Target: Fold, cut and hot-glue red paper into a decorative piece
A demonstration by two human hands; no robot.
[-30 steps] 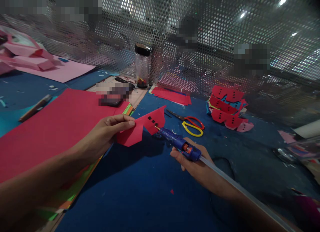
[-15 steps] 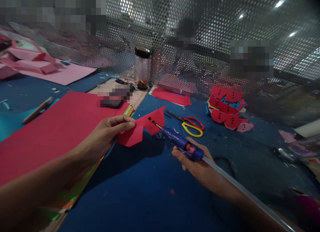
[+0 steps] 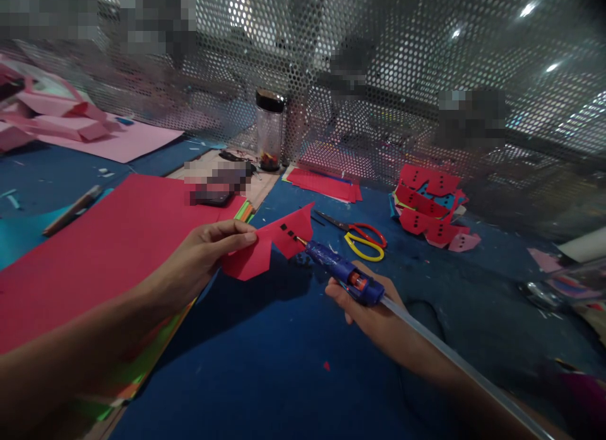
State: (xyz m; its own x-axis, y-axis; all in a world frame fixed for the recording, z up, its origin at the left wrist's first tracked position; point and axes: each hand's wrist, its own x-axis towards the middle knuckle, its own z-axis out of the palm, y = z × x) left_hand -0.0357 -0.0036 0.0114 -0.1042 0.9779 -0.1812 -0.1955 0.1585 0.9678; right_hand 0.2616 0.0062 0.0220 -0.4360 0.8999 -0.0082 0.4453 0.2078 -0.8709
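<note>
Between thumb and fingers, my left hand point(image 3: 220, 247) pinches a red paper cutout point(image 3: 249, 260) with dark square marks, holding it above the blue table. My right hand point(image 3: 369, 298) is closed around a blue hot glue gun point(image 3: 338, 267). Its metal tip meets the cutout at the lowest dark mark, or sits very close to it. A long clear glue stick point(image 3: 445, 348) runs out of the gun's back end along my right forearm. Scissors point(image 3: 364, 238) with one red and one yellow handle lie just beyond the gun.
Several marked red cutouts point(image 3: 438, 206) are piled at the back right. Red paper strips point(image 3: 322, 184) and a lidded jar point(image 3: 269, 134) stand by the perforated metal screen point(image 3: 307, 67). A large red sheet point(image 3: 104, 250) and a phone point(image 3: 215, 190) lie left; pink paper pieces point(image 3: 71, 124) are farther back.
Almost nothing differs. The glue gun has shifted very slightly, with its tip still at the red cutout; both hands keep their hold.
</note>
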